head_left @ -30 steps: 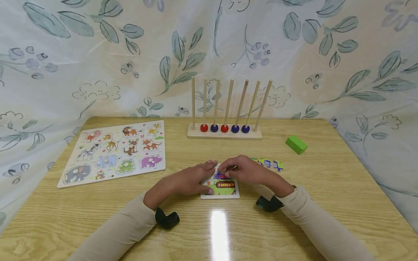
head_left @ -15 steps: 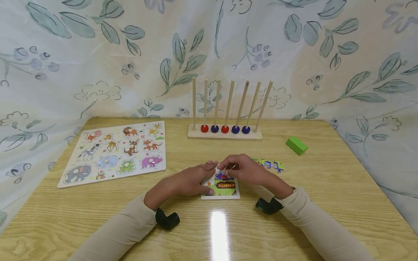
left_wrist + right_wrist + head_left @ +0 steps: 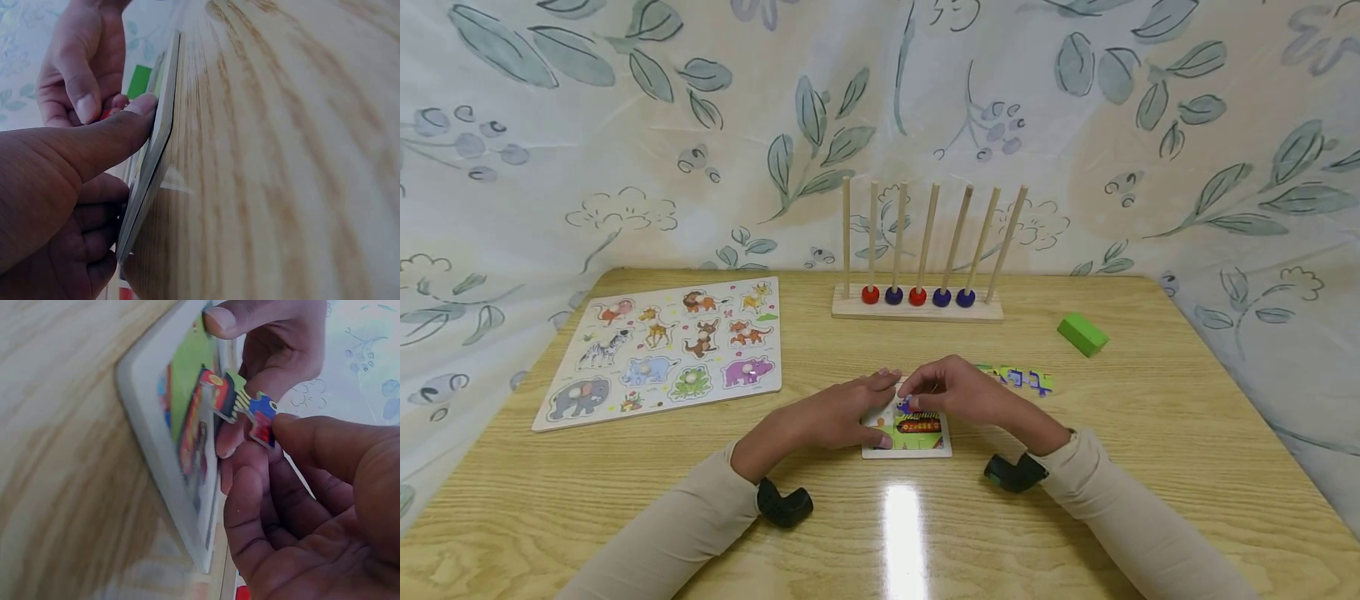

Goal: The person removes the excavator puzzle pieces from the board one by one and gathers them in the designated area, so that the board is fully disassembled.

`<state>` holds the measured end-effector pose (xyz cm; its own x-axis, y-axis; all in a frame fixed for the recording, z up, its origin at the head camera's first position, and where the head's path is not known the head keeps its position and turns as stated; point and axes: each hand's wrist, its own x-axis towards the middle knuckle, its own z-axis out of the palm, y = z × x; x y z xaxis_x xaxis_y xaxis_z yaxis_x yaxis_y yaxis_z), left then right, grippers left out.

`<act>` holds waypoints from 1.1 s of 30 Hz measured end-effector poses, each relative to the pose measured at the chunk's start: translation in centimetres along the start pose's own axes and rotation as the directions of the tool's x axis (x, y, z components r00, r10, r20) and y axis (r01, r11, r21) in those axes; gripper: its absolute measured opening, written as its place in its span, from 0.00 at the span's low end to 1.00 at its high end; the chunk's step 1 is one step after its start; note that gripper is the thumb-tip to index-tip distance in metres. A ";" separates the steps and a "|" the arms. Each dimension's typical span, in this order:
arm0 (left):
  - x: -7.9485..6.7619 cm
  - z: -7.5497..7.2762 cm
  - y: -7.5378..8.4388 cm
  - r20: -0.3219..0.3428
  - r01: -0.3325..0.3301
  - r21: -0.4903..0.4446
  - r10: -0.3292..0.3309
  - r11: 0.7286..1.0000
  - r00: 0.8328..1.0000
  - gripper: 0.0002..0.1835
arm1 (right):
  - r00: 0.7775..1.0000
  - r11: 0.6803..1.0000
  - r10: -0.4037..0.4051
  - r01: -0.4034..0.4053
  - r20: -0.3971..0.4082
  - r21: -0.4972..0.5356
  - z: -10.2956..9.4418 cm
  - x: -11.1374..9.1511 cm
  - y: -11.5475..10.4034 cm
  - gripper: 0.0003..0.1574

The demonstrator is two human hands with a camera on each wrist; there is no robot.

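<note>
A small jigsaw tray [image 3: 906, 453] with a pale rim lies on the table, with a colourful picture, red and green parts showing. My left hand [image 3: 827, 415] holds it at its left side, thumb on the near part and fingers along the far left; in the left wrist view its thumb [image 3: 142, 105] lies over the edge. Between thumb and fingertips my right hand [image 3: 973, 396] pinches a blue and red jigsaw piece [image 3: 262, 412] with yellow and black stripes. The piece is tilted over the tray. Part of the picture is hidden behind both hands.
Loose jigsaw pieces [image 3: 1015, 377] lie just beyond the right hand. A green block [image 3: 1082, 333] is farther right. At the back stands a wooden peg rack [image 3: 917, 310] with red and blue beads. An animal peg puzzle [image 3: 658, 354] occupies the left.
The right hand has tilted and slightly shifted the jigsaw piece at the tray, so more of the red shape below shows. The left hand has stayed in place.
</note>
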<state>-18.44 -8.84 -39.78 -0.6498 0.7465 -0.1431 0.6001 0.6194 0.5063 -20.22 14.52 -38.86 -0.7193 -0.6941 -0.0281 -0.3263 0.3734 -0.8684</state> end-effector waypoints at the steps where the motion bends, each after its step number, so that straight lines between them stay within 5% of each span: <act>1: 0.0 0.0 0.0 0.001 -0.001 0.000 0.001 1.000 1.000 0.44 | 1.000 1.000 -0.003 0.003 0.011 0.001 0.0 0.0 0.1 0.11; 16: 0.0 0.1 -0.2 0.002 0.000 -0.011 0.000 1.000 1.000 0.44 | 1.000 1.000 0.000 0.000 -0.007 -0.029 0.1 -0.5 0.4 0.14; 33: -0.1 0.1 0.1 -0.012 -0.014 -0.002 0.014 1.000 1.000 0.44 | 0.997 0.999 0.036 -0.038 -0.067 -0.027 -2.3 -3.0 1.1 0.14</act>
<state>-18.31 -8.85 -39.78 -0.6470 0.7520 -0.1260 0.6079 0.6085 0.5101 -19.80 18.38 -38.58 -0.7702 -0.6372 -0.0263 -0.3153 0.4163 -0.8528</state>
